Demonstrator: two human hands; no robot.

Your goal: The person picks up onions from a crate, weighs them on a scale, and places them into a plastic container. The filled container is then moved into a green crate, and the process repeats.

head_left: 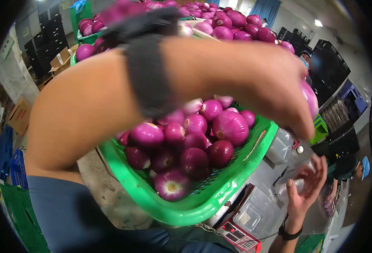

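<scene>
My left arm, with a black strap at the wrist, reaches across the view from the left. At its end my left hand [279, 84], blurred, is closed around a purple onion [309, 99], which shows past the fingers. Below the arm, a green plastic basket [186, 216] holds many peeled purple onions [194, 160]. My right hand [307, 185], with a dark wristband, is raised at the lower right, fingers spread and curved, holding nothing. Beside and behind those fingers is something clear and shiny, too blurred to name.
A red digital scale [238, 237] sits below the basket, with a clear plastic tray [253, 215] on it. Another clear container [280, 145] lies farther right. More onions [236, 25] fill baskets at the back. A person in a blue cap [365, 167] bends at the far right.
</scene>
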